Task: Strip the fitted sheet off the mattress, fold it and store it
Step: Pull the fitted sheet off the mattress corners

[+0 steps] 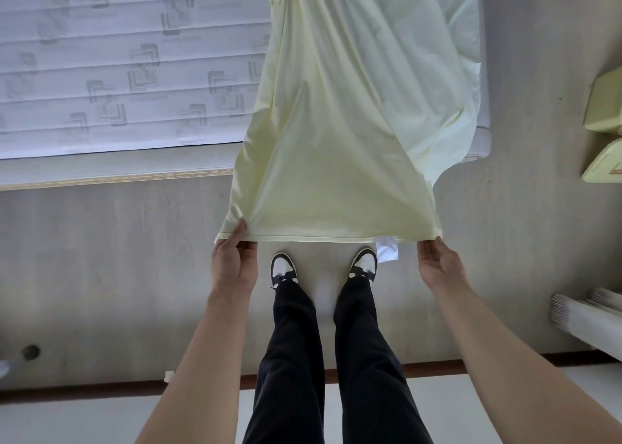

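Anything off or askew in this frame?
Nothing damaged. The fitted sheet is mid-strip: most of the mattress is bare, and both hands pinch the sheet's near edge above the floor. A white tag dangles from that edge.

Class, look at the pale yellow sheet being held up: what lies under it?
Under the sheet, the mattress's right part and some floor are covered. Below its hem show a white tag and two shoes.
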